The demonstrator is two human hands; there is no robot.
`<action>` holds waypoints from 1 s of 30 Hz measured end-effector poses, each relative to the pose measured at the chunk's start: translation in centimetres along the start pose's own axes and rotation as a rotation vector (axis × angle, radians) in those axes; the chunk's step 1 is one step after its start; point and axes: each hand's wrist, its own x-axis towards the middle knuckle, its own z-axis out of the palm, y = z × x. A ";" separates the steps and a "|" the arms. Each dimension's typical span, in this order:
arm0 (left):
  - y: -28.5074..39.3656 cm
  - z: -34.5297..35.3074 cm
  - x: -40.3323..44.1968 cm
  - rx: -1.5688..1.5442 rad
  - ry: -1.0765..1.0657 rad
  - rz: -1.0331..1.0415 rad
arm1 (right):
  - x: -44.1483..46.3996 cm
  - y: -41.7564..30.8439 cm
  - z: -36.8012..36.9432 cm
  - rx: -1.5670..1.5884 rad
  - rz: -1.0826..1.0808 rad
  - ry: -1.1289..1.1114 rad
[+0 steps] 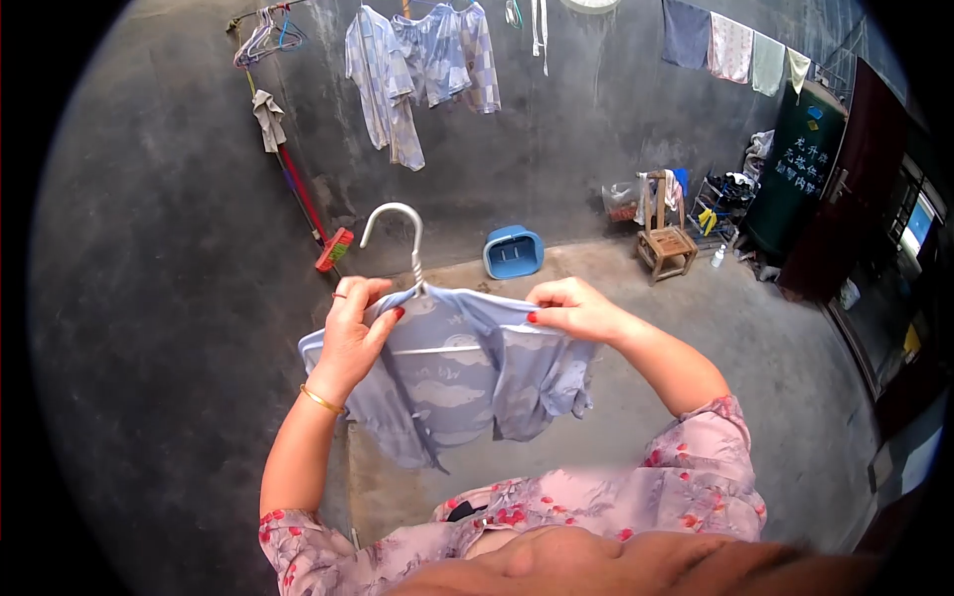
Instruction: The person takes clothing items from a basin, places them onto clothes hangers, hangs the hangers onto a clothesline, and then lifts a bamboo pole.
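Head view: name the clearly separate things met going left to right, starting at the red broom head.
Red broom head, white hanger hook, blue basin, wooden chair, white bottle, green cylinder.

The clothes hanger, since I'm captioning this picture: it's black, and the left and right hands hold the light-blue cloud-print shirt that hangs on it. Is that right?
Not quite: the clothes hanger is white, not black, as the head view shows. The left hand and right hand do hold the light-blue cloud-print shirt on it.
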 end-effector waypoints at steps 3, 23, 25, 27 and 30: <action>-0.3 3.1 2.1 0.120 0.003 0.059 | -2.1 2.9 -5.2 0.130 0.150 0.099; -20.9 17.2 -4.8 -0.428 -0.185 -0.772 | -7.3 13.4 -29.7 -0.271 0.406 0.889; -24.5 19.3 -5.3 -0.454 -0.170 -0.810 | -6.2 14.6 -30.8 -0.330 0.443 0.955; -28.2 22.0 -5.2 -0.474 -0.148 -0.828 | -5.6 16.8 -33.1 -0.390 0.440 1.002; -35.2 25.5 -7.4 -0.563 0.018 -0.947 | -4.5 19.0 -34.3 -0.477 0.444 1.104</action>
